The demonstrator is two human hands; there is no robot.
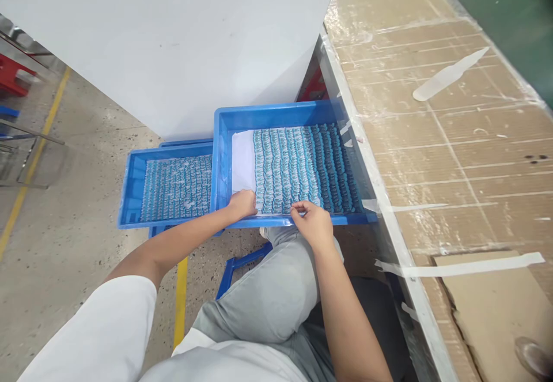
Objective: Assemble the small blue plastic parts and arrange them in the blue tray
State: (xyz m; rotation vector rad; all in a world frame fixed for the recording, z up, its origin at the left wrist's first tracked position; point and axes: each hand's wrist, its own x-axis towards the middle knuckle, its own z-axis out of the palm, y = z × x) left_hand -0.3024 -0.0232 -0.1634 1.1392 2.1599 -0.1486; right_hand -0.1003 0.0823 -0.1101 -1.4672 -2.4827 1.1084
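Cardboard [432, 180] under clear film covers the bench [425, 313] at right; one pale strip [449, 76] lies flat on it, another strip [458, 268] crosses its left edge. A white panel [181, 42] fills the upper left. Beyond, a yellow line [41, 146] runs along the speckled floor [86, 169], near metal bars [26, 186] and something red [12, 76].

Left grip [244, 203] curled, right grip [311, 222] pinched

A rectangular blue tray [272, 115] lies open side up at the centre of the frame. Inside, small blue-and-white parts [287, 166] stand in closely packed, slightly wavy rows, darker toward the right. A white sheet [243, 157] shows bare along the tray's left end.
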